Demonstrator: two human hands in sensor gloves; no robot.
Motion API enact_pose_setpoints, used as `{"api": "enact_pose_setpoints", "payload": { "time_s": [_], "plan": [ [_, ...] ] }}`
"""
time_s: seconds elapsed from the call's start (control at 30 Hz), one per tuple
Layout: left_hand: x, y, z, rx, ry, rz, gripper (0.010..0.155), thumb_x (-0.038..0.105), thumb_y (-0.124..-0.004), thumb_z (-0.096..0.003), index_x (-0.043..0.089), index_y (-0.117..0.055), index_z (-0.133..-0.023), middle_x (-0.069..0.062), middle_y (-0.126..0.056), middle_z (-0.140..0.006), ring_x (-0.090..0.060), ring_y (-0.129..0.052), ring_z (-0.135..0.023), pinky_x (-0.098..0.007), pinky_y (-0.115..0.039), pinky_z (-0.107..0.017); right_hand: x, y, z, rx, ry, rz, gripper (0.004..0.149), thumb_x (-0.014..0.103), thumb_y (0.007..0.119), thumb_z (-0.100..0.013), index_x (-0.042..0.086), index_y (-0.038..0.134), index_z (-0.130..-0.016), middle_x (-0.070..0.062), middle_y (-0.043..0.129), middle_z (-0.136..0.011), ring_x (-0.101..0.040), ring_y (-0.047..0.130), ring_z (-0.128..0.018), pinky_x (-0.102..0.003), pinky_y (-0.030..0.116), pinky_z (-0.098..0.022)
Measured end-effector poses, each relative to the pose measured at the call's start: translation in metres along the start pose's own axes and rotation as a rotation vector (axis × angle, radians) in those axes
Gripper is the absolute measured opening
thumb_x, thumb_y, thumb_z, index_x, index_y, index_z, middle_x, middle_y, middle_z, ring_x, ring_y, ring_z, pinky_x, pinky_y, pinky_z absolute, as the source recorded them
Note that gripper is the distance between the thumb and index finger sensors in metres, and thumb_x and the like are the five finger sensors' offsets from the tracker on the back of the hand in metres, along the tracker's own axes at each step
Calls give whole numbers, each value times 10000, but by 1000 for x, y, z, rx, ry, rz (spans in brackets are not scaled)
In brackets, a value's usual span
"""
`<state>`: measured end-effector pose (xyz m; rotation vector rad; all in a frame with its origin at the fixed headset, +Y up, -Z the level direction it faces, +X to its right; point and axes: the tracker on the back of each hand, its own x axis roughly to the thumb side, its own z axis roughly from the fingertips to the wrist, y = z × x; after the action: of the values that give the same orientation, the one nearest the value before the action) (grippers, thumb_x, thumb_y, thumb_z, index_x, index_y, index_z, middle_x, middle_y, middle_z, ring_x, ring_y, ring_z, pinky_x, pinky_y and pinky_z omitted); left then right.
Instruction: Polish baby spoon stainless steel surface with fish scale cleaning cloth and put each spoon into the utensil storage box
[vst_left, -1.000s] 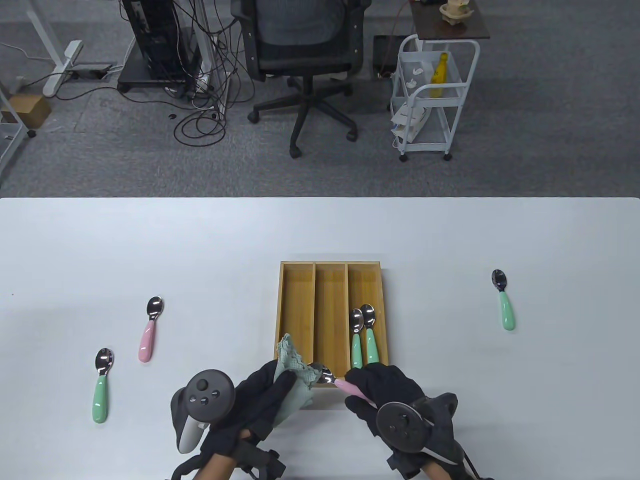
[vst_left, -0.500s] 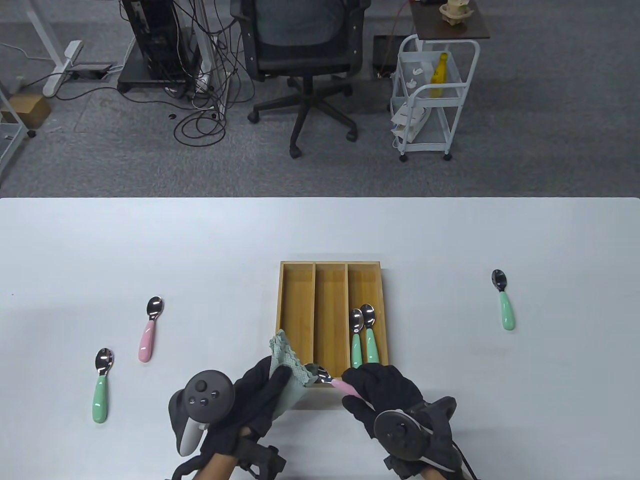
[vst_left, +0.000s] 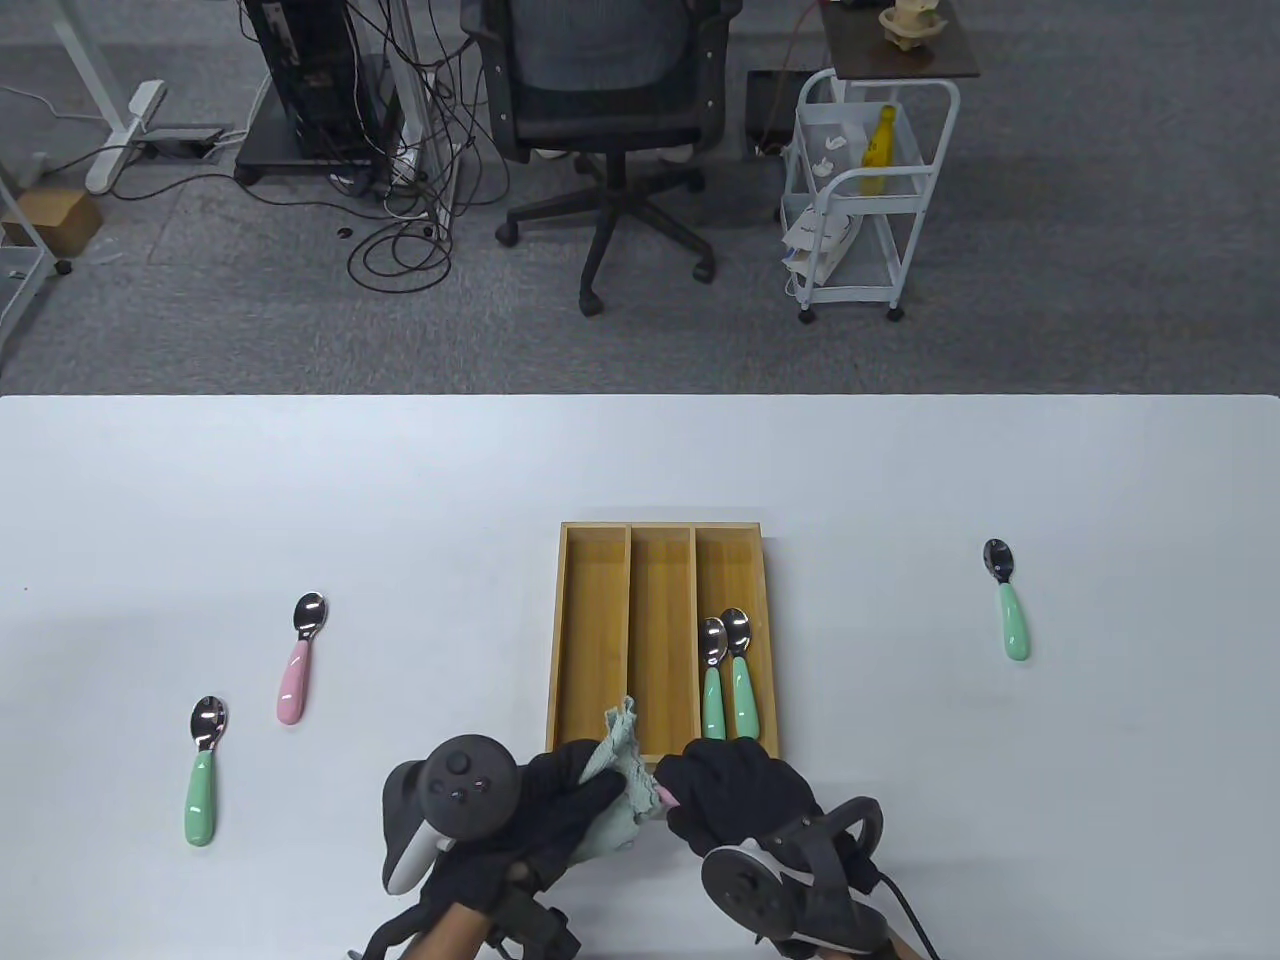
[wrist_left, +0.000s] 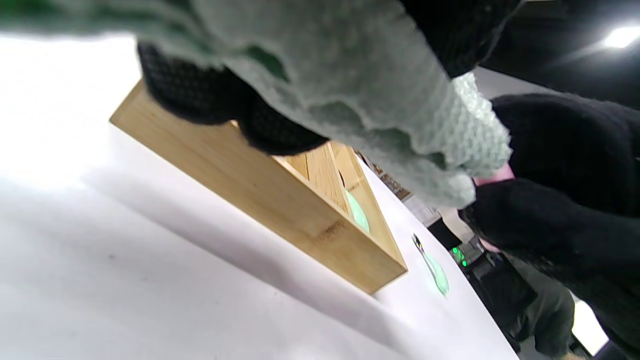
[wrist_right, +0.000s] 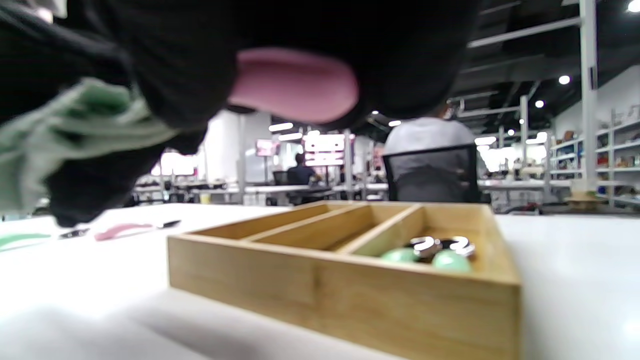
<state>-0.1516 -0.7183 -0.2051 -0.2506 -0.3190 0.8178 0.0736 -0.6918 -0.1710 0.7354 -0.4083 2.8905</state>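
My left hand (vst_left: 560, 800) grips the pale green cleaning cloth (vst_left: 618, 780) and has it wrapped over the bowl of a pink-handled spoon (vst_left: 664, 797), so the bowl is hidden. My right hand (vst_left: 730, 790) holds that spoon by its pink handle (wrist_right: 292, 85), just in front of the bamboo storage box (vst_left: 590, 640). In the left wrist view the cloth (wrist_left: 380, 100) bunches against the pink handle (wrist_left: 495, 175). Two green-handled spoons (vst_left: 728, 680) lie in the box's right compartment.
Loose on the white table lie a pink-handled spoon (vst_left: 298, 660) and a green-handled spoon (vst_left: 203, 770) at the left, and another green-handled spoon (vst_left: 1008, 612) at the right. Beyond the far table edge stand an office chair (vst_left: 600, 110) and a white cart (vst_left: 865, 190).
Both hands have drawn back toward the near edge and closer together. The cloth now covers the spoon bowl, which showed bare between the hands before.
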Motion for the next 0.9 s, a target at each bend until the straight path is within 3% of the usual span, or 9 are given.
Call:
{"api": "enact_pose_setpoints", "payload": {
  "time_s": [0.2,0.33,0.43,0.6,0.77,0.9],
  "plan": [
    [10,-15,-6,-179,-11,-140,512,421,-779,-533,115,-796,-944,-50,-1011,-614,-216,-1056,-505,-462,-914,-468,0,3,-1,20,-44,68,480,382,856,-470,345,748,-937,60,756,-1024,-225,819,-952,-426,791,-687],
    [14,-15,-4,-109,-4,-185,509,441,-763,-537,128,-806,-937,-20,-1011,-590,-192,-1053,-492,-446,-915,-465,-3,3,-1,10,-34,59,480,386,860,-472,334,751,-936,52,762,-1020,-226,826,-946,-415,800,-687],
    [13,-7,0,34,14,-158,499,442,-758,-534,156,-804,-940,16,-1011,-578,-164,-1052,-493,-428,-918,-473,-7,2,-2,33,-17,17,498,370,860,-490,310,734,-968,26,755,-1026,-236,833,-929,-391,812,-676],
    [1,7,9,203,67,25,493,483,-702,-561,205,-759,-964,63,-998,-616,-111,-1047,-538,-384,-922,-512,-1,7,-1,85,-35,-105,555,388,833,-508,256,678,-1024,-5,759,-1020,-224,877,-859,-352,834,-634],
    [-10,11,12,238,106,132,489,491,-656,-584,199,-744,-967,54,-989,-636,-116,-1042,-553,-380,-916,-525,7,13,-1,112,-38,-160,589,450,768,-529,238,630,-1060,8,776,-1003,-176,949,-734,-330,854,-559],
    [-7,9,7,178,108,98,490,462,-693,-573,164,-768,-954,20,-1002,-614,-151,-1048,-524,-413,-915,-496,2,14,-1,90,-19,-93,551,408,793,-524,263,667,-1040,1,789,-1008,-213,948,-768,-379,850,-575]
  ]
}}
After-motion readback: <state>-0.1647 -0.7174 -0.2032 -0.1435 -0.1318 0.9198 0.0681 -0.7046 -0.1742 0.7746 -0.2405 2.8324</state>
